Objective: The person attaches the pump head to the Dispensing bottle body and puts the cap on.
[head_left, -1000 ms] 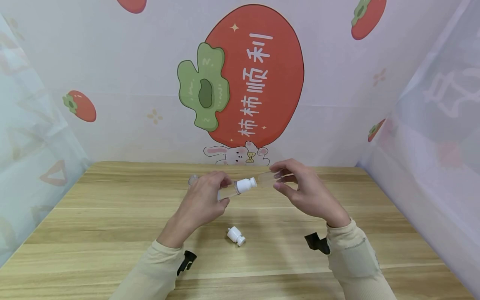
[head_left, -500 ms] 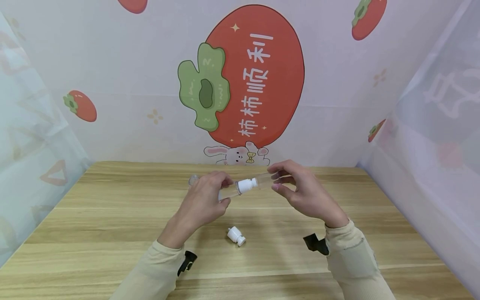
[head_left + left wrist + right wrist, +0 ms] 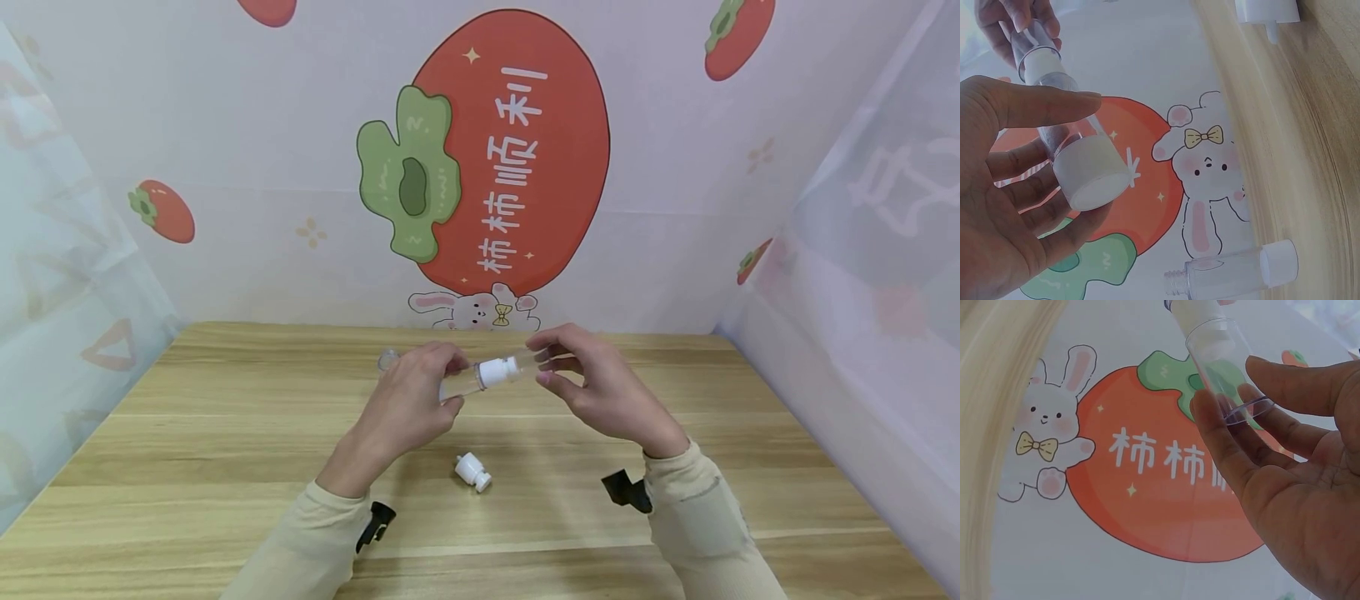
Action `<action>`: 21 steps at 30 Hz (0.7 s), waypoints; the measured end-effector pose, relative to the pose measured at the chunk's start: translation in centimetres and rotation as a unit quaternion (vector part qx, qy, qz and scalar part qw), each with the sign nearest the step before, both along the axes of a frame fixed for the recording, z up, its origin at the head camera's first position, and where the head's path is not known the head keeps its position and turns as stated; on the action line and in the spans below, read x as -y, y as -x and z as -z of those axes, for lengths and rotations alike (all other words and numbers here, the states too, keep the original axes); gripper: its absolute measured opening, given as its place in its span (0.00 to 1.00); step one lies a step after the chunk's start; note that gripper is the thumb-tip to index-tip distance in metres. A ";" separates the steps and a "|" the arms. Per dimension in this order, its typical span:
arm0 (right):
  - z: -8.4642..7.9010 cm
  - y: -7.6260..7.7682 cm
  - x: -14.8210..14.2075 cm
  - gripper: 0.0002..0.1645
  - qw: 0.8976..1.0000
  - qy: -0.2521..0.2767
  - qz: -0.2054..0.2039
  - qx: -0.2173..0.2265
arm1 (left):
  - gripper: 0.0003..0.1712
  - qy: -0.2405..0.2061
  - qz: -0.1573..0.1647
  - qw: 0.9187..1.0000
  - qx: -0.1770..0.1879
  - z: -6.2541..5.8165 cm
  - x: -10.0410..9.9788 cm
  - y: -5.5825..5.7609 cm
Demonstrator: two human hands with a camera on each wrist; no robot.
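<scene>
My left hand (image 3: 405, 400) grips a clear bottle with a white base (image 3: 1092, 174), tilted above the table. A white pump head (image 3: 495, 372) sits on the bottle's neck, pointing right. The fingertips of my right hand (image 3: 607, 392) pinch a clear cap (image 3: 1225, 375) by its closed end. Its open rim surrounds the tip of the pump head. Below the hands, a loose white pump head (image 3: 472, 472) lies on its side. Mostly hidden behind my left hand in the head view is a second clear bottle (image 3: 1225, 274), its threaded neck uncovered in the left wrist view.
The wooden table (image 3: 225, 467) carries these things. A white backdrop (image 3: 285, 167) with a persimmon and rabbit print stands along its far edge. Pale printed sheets rise at the left (image 3: 67, 275) and right (image 3: 870, 267) sides.
My right hand has moved left with the clear cap, from a gap beside the pump head to over its tip. My left hand and the bottle have hardly moved.
</scene>
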State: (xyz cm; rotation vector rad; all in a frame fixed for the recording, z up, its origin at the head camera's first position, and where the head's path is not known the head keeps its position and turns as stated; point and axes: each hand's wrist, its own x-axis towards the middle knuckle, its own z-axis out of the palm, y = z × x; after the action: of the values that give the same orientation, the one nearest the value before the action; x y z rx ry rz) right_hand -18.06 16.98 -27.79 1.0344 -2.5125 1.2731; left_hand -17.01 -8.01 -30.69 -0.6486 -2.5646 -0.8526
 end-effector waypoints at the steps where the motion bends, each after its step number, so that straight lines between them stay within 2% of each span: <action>1: 0.0 0.0 0.0 0.21 1.000 0.000 -0.001 0.001 | 0.20 0.000 0.000 1.000 0.000 0.0 0.0 0.0; 21: 0.3 -0.1 0.6 0.21 1.000 0.000 -0.014 0.008 | 0.20 0.000 0.000 1.000 0.006 -0.1 -0.2 -0.2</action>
State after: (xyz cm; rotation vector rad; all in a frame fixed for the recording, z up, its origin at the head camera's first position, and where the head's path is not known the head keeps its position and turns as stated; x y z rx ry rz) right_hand -17.93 16.37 -28.11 1.0664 -2.5178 1.2929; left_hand -16.76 -7.83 -30.55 -0.6460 -2.5755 -0.8579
